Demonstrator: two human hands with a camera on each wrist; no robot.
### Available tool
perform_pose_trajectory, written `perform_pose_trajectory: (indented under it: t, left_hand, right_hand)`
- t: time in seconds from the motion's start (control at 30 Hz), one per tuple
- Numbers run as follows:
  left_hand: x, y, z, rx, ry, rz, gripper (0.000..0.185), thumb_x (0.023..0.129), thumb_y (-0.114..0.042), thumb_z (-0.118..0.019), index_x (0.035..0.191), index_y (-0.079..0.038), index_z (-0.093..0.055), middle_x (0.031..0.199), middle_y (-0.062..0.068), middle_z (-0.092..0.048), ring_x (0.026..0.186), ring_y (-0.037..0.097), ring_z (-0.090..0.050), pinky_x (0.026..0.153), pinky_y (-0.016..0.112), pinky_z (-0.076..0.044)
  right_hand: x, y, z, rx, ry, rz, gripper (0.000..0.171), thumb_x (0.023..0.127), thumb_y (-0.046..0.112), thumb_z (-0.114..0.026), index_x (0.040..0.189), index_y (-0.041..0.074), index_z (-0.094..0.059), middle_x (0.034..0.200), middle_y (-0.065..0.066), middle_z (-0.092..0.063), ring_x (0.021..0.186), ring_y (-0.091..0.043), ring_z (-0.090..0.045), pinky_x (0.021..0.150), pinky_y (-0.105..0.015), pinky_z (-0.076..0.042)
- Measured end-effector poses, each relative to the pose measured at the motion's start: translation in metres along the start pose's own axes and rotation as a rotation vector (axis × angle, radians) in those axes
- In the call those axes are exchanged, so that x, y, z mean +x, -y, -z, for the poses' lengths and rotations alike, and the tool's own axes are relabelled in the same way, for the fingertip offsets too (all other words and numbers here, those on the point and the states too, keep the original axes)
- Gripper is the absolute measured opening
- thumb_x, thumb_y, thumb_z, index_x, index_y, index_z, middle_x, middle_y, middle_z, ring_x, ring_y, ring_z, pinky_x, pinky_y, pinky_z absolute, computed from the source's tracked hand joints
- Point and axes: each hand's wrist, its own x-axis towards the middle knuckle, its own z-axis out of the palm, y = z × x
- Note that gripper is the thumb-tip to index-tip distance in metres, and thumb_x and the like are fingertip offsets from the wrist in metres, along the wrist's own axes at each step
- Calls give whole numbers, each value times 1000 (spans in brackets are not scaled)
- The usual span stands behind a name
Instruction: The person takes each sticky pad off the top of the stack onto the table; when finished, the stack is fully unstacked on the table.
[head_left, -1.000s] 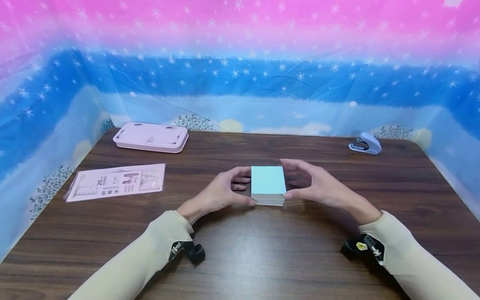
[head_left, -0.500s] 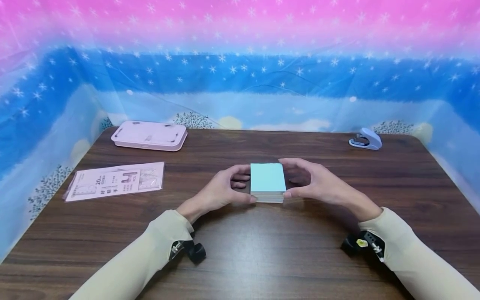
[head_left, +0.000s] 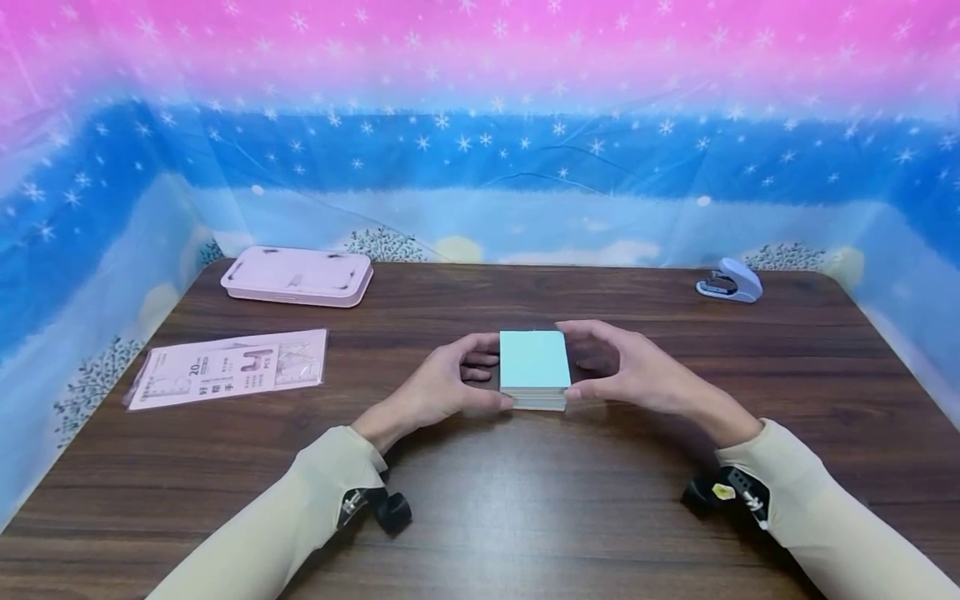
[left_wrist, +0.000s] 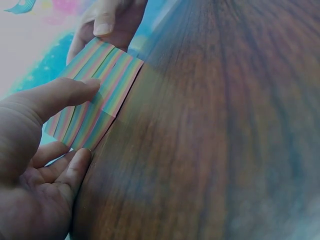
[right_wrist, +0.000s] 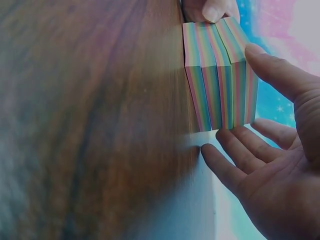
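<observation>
Wooden table (head_left: pixel 675 367): both hands (thumbs seemingly pressing) flank paper block (head_left: pixel 533 360).

- The flat plastic packet (head_left: pixel 227 368) lying on the counter (head_left: pixel 480 483) shows "20" in dark print.
- Other characters beside that number are too small to read.
- Nothing else legible anywhere.

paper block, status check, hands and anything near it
Left hand and right hand grip the paper block by its sides. Block sits on the table. Nothing close by; stapler far right.
</observation>
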Motion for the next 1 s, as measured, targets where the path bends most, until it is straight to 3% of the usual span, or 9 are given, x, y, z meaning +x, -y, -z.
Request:
perform_pose_trajectory:
  t: [0.3, 1.0]
  left_hand:
    - [1, 2, -1, 7, -10, -2, 80, 81, -12, -92, 150, -1, -54, 143, 13, -62, 125, 28, -63, 107, 39, -54]
    - [1, 0, 0, 19, -11, 15, 79, 81, -14, -93, 150, -3, -55, 142, 11, -63, 125, 26, -63, 107, 39, -54]
  right_hand:
    - [0, 0, -2, -10, -9, -12, 85, 88, 31, -90, 159, 12, -47, 152, -8, -57, 136, -30, -58, 107, -58, -52]
    - [-2, 5, -1, -83, -84, -21, 77, 87, 34, -91, 153, 19, -54, 147, -4, -61, 134, -27, -56, 106, -57, -46]
